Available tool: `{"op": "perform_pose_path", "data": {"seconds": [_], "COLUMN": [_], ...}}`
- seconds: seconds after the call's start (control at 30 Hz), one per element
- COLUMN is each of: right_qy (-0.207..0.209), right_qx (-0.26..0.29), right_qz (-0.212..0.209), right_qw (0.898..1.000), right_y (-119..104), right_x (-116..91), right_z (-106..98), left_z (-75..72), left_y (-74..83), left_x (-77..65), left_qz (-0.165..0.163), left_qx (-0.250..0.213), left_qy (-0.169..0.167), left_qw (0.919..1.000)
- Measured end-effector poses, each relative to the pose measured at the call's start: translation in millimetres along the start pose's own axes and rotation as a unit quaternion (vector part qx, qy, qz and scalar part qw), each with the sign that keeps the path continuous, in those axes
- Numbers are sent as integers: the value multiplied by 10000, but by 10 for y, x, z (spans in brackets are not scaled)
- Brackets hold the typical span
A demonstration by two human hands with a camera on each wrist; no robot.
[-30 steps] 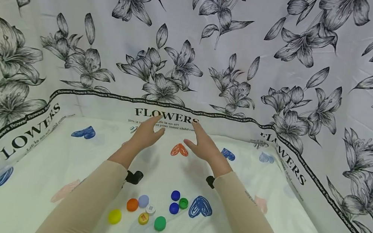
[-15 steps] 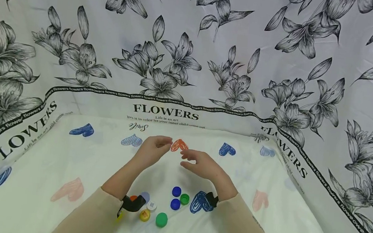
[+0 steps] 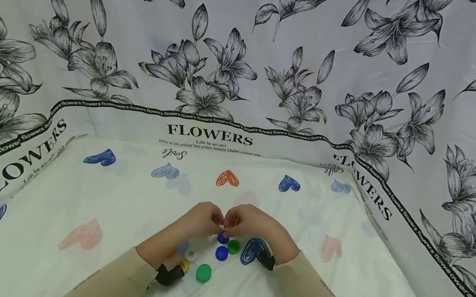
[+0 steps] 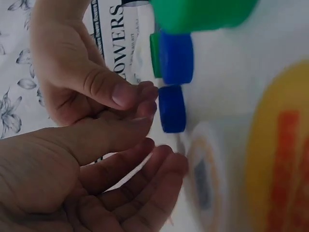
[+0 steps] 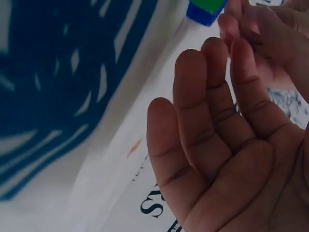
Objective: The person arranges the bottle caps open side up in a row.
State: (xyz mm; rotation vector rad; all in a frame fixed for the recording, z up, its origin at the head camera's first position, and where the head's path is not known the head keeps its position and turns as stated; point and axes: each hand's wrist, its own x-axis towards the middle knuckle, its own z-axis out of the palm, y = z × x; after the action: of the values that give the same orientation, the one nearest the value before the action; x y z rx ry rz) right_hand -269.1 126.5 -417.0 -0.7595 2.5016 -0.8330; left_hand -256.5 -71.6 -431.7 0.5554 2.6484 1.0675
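Note:
Both hands meet at the far blue cap (image 3: 223, 237) in the head view. My left hand (image 3: 204, 219) is on its left, fingers loosely bent. From the other side comes my right hand (image 3: 252, 224), thumb and fingers apart. The left wrist view puts both hands' fingertips close beside that blue cap (image 4: 172, 109); whether they touch it I cannot tell. In the right wrist view the right fingers (image 5: 193, 96) are gently curved with nothing between them. A second blue cap (image 3: 221, 253) and a hollow green cap (image 3: 234, 246) lie just nearer.
A larger green cap (image 3: 203, 273), a white cap (image 3: 191, 255) and a yellow cap (image 3: 184, 266) lie nearer the left forearm. That forearm partly covers an orange cap (image 3: 171, 254) and a pale blue cap (image 3: 182, 247). A heart-printed white cloth (image 3: 130, 195) spreads beneath, with a flowered curtain (image 3: 227, 85) behind.
Both hands have come down and toward me from above the far cloth to the blue caps, drawing together. Their fingers have bent more. The caps stay in place on the cloth.

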Motion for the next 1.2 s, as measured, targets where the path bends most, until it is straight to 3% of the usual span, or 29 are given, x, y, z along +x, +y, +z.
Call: {"op": "perform_pose_path", "data": {"seconds": [0.27,0.6,0.97,1.2], "right_qy": [-17,-15,-97,190], "right_qx": [-379,-395,260,769], "right_qz": [-8,150,217,382], "right_qw": [9993,9991,9994,9961], "right_y": [0,38,161,218], "right_x": [20,40,62,84], "right_z": [56,60,-12,-29], "left_z": [47,112,24,39], "left_y": [27,-10,-84,-55], "left_x": [-5,4,66,72], "left_qz": [-23,394,374,26], "left_qx": [240,584,-44,-594], "left_qy": [-295,-303,-298,271], "left_qw": [9993,9971,9988,9979]}}
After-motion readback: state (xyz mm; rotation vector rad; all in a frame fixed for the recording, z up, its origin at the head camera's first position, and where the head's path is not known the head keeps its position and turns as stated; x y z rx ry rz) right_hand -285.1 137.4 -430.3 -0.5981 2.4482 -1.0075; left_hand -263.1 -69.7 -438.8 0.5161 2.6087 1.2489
